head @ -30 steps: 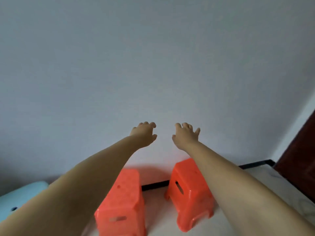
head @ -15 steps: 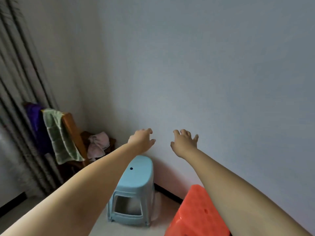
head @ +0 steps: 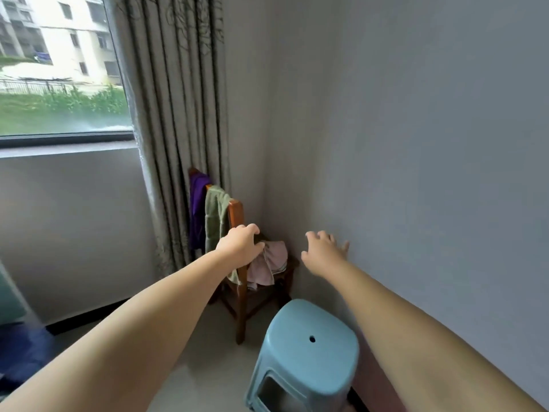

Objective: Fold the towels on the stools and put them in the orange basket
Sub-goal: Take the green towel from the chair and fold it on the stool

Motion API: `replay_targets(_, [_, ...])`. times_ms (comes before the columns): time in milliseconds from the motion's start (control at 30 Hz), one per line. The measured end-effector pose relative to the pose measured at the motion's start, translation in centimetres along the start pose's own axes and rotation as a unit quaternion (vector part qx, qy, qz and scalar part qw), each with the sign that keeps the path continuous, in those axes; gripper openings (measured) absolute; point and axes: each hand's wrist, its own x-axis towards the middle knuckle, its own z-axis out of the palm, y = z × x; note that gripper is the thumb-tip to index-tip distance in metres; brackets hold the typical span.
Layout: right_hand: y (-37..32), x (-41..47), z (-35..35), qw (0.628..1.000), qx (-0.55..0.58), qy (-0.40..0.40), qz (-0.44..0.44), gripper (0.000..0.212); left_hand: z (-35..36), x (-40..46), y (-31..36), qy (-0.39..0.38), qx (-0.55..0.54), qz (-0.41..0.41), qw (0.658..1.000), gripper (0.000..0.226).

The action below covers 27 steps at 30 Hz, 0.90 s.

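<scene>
both arms reach out toward the corner chair (head: 237, 281).
left grip (head: 240, 246) and right grip (head: 322, 251) hang apart, fingers loose, holding nothing; pink towel (head: 270, 263) lies between them, green towel (head: 215, 217) just left.

Bare forearms, no sleeves, no jewellery

Empty hands (head: 241, 244) (head: 322, 251) — blue stool (head: 309, 349) below
</scene>
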Motion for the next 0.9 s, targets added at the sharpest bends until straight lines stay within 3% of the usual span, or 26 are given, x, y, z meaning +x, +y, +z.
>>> replay_targets(300, [-10.1,12.6,2.2,0.997,-0.005,-0.016,-0.081,0.048,-2.1,11.4,-10.8,0.026,-0.028,-0.055,0.998,0.041])
replay_targets(667, [-19.8,29.0,2.3,0.998,0.05,-0.035,-0.004,0.046,-7.4,30.3,-20.8,-0.027,-0.038,-0.026,0.999,0.037])
replay_targets(767, [-20.8,30.9,3.2,0.998,0.053,-0.04,0.002,0.043,-6.9,32.7,-21.8,-0.042,-0.039,-0.023,0.998,0.038])
replay_targets(900, [-21.8,34.0,5.2,0.992,0.083,-0.065,0.071,0.047,-4.3,35.2,-23.6,-0.074,-0.052,-0.041,0.995,0.04])
